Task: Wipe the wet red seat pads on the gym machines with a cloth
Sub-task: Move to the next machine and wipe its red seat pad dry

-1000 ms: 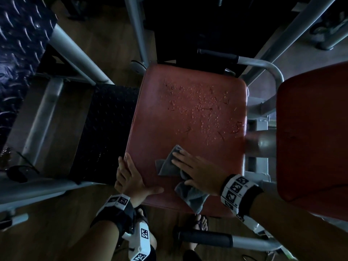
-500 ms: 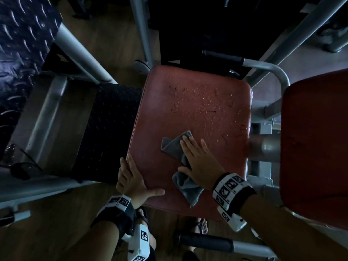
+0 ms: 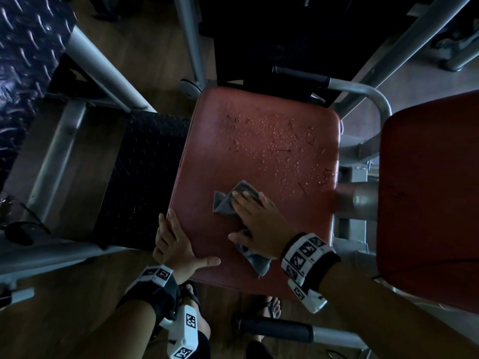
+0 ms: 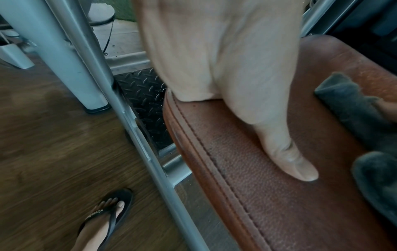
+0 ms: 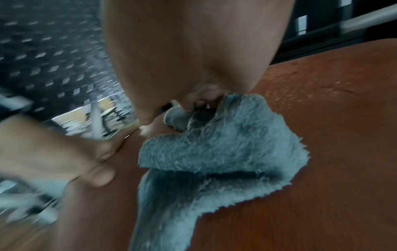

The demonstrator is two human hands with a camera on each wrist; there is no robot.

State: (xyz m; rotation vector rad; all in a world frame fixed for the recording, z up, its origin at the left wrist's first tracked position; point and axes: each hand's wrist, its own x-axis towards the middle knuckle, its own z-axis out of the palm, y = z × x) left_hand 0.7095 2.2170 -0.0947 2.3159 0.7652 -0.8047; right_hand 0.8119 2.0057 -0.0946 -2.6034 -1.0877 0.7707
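A red seat pad (image 3: 259, 141) lies below me, its far half beaded with water drops (image 3: 280, 146). My right hand (image 3: 255, 216) presses flat, fingers straight, on a grey fluffy cloth (image 3: 225, 203) in the pad's middle; the cloth's tail (image 3: 256, 263) trails toward the near edge. In the right wrist view the cloth (image 5: 225, 144) lies crumpled under the palm. My left hand (image 3: 176, 244) rests at the pad's near left corner, fingers down its side and thumb (image 4: 287, 152) flat on top. A second red pad (image 3: 427, 190) stands at the right.
Grey steel frame tubes (image 3: 103, 71) run on both sides. A black treaded footplate (image 3: 142, 177) sits left of the seat. Black-gripped handles stand beyond the seat (image 3: 300, 73) and near my sandalled feet (image 3: 274, 330). The floor is brown wood (image 4: 53, 152).
My right hand has slid the cloth away from me toward the wet patch, from the pad's near part to its middle. The left hand has stayed at the corner.
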